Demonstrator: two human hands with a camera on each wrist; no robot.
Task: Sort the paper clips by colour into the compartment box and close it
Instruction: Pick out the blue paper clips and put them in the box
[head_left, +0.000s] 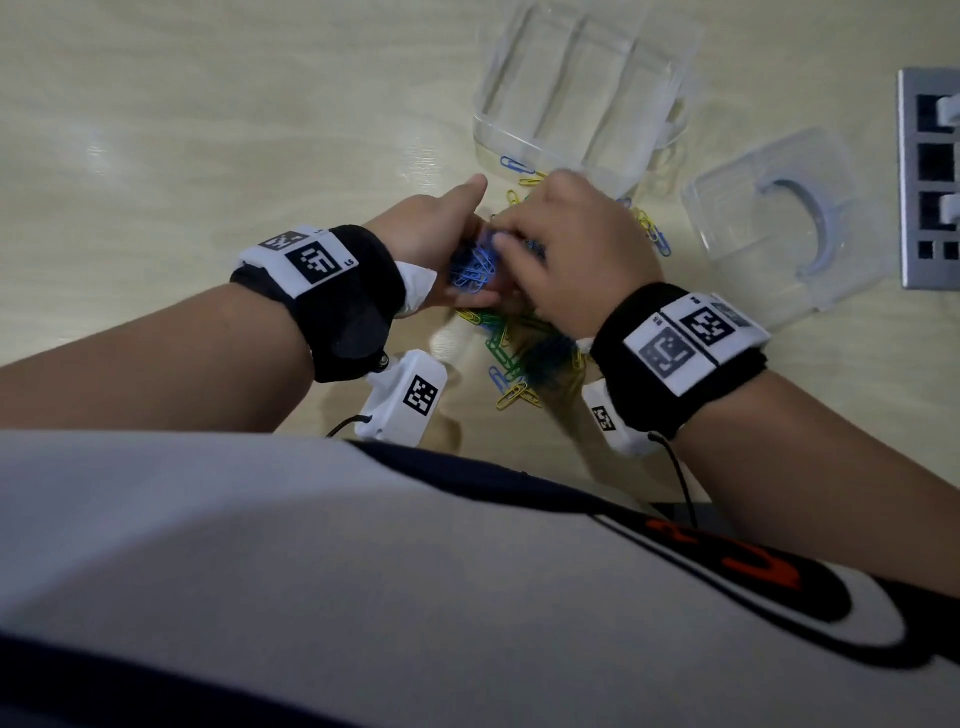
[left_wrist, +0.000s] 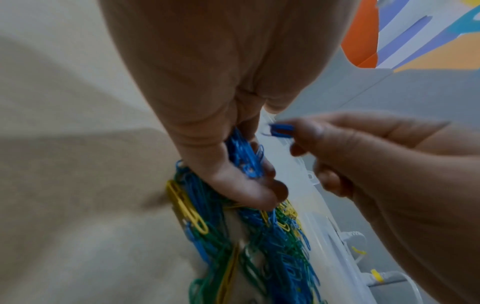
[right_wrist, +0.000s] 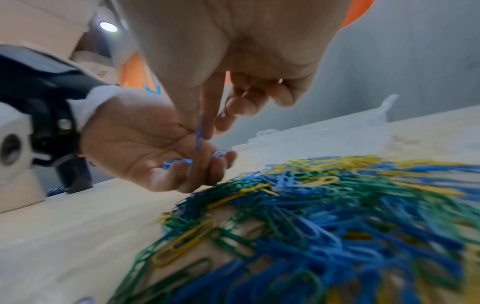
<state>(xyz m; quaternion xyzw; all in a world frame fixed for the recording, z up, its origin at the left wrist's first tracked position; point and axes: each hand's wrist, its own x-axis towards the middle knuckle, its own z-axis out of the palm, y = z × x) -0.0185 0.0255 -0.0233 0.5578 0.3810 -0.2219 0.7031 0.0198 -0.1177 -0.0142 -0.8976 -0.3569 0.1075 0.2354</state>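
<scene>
A mixed pile of blue, green and yellow paper clips (head_left: 519, 353) lies on the table beneath both hands, and it fills the right wrist view as the pile (right_wrist: 311, 216). My left hand (head_left: 467, 262) is cupped, fingers curled round a bunch of blue clips (left_wrist: 246, 162). Just right of it, my right hand (head_left: 511, 244) pinches a single blue clip (left_wrist: 281, 129) between thumb and finger, right over the left palm. The clear compartment box (head_left: 582, 88) stands open and empty behind the pile.
A second clear plastic container (head_left: 779, 223) sits to the right of the pile. A grey socket panel (head_left: 930, 176) is set into the table at the far right edge. Loose clips (head_left: 654, 234) lie scattered between box and container.
</scene>
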